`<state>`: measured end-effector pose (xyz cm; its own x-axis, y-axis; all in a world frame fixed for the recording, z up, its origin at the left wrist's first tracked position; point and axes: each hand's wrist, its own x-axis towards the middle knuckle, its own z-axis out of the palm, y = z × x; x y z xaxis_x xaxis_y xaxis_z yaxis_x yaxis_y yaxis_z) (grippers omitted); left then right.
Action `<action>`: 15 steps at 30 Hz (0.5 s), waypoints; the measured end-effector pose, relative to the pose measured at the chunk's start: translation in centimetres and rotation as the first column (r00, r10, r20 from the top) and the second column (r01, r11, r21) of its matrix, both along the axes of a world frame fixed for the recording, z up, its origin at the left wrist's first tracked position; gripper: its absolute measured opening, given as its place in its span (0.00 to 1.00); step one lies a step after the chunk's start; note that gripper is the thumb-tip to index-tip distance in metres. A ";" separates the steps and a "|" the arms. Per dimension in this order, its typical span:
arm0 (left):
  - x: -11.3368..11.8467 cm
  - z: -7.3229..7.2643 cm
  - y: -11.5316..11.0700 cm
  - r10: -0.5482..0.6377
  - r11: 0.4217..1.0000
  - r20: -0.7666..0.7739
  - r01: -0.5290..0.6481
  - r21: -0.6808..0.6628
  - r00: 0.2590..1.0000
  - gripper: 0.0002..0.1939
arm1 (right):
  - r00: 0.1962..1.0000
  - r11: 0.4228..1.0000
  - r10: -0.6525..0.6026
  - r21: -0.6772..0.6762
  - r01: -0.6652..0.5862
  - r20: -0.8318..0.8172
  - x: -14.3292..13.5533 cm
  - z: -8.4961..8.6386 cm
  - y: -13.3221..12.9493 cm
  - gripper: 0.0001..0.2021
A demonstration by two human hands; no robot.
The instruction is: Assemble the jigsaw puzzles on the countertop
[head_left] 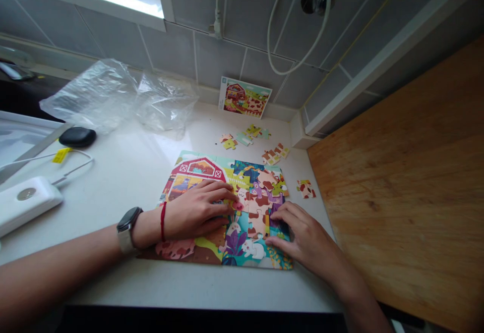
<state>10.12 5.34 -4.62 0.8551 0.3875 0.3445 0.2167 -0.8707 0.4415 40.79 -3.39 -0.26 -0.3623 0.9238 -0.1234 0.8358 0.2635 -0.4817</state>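
Observation:
A farm jigsaw puzzle (pixel 202 164) with a red barn and cow pictures lies flat on the white counter. My left hand (pixel 200 209) rests on its middle, palm down, fingers stretched out and covering part of the barn scene. At the puzzle's right side, my right hand (pixel 302 234) touches the picture with its fingertips, thumb and fingers apart. Between its thumb and forefinger lies a cow puzzle piece (pixel 258 222), which looks laid on the puzzle. Other loose-looking pieces (pixel 279 187) overlap the upper right of the picture.
More puzzle pieces (pixel 272 155) are scattered behind the puzzle, and one cow piece (pixel 306 189) lies at right. A picture card (pixel 245 97) leans on the tiled wall. Plastic wrapping (pixel 113 96), a black case (pixel 77 136) and a white power strip (pixel 28 204) are leftward. A wooden board (pixel 408 186) borders the right.

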 end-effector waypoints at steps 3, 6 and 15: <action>0.0 0.0 0.0 0.001 1.000 -0.001 -0.001 0.005 1.000 0.10 | 1.000 1.000 -0.002 0.015 0.002 -0.011 0.0 0.0 0.0 0.16; 0.0 0.0 0.0 0.006 1.000 0.005 -0.006 -0.002 1.000 0.09 | 1.000 1.000 -0.005 0.029 0.005 -0.021 0.0 -0.1 0.0 0.16; 0.1 0.1 0.0 0.001 1.000 -0.016 -0.001 0.004 1.000 0.10 | 1.000 0.999 0.011 0.045 -0.011 -0.009 0.0 -0.4 0.0 0.17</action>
